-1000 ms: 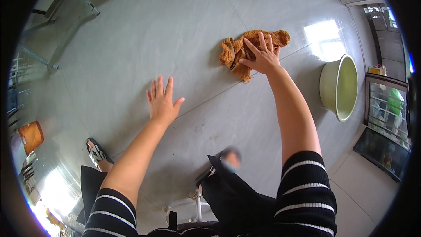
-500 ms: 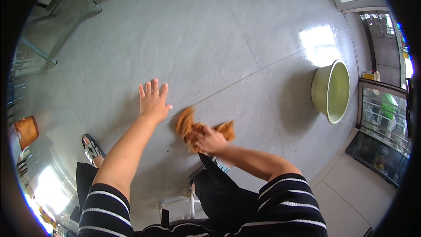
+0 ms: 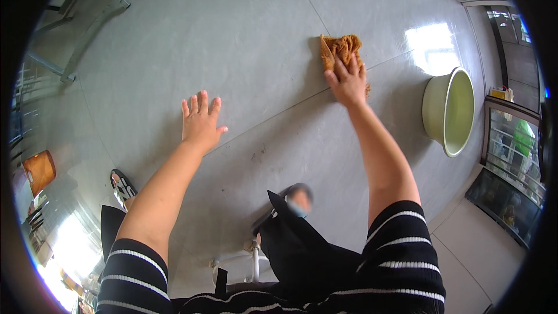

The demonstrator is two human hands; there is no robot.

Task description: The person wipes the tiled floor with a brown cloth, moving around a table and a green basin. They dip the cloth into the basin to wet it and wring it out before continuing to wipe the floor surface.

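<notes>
The right hand (image 3: 349,83) presses flat on a crumpled brown rag (image 3: 342,50), fingers spread over its near edge — arm stretched far out across the grey tiled floor (image 3: 244,35). The left hand (image 3: 200,121) rests palm-down on the tiles, fingers splayed wide and empty, likely bracing the lean. A pale green basin (image 3: 450,110) sits near the rag's right — handy for rinsing, probably.
</notes>
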